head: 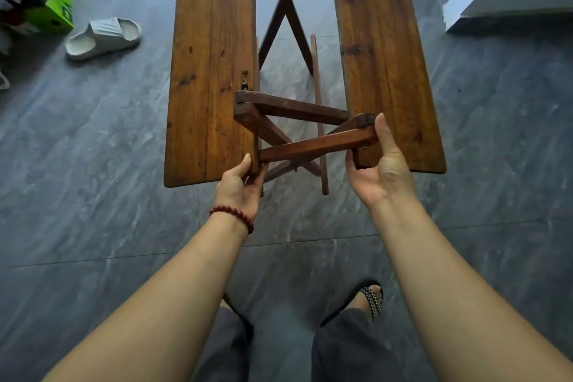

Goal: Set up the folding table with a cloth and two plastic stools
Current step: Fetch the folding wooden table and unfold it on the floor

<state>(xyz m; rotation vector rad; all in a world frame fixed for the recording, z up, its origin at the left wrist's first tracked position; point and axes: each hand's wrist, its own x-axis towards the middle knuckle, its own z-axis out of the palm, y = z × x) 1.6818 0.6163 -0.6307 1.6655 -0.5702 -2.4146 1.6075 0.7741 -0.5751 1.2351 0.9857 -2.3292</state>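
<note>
Unfolding stage: table (210, 71) stands half-open on the floor (124, 195), my left hand (240, 186) gripping its near inner edge, right hand (379, 164) wrapped round a brace (316, 143) end. Next, I'd guess, bring both halves together flat.

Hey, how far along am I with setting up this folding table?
Early stage. Done: the crossed legs are opened out. In hand: your left hand grips the near inner corner of the left top half, and your right hand grips the right top half by its brace; a wide gap separates the halves. Left: join the top flat, then add cloth and two stools, none in view.
</note>
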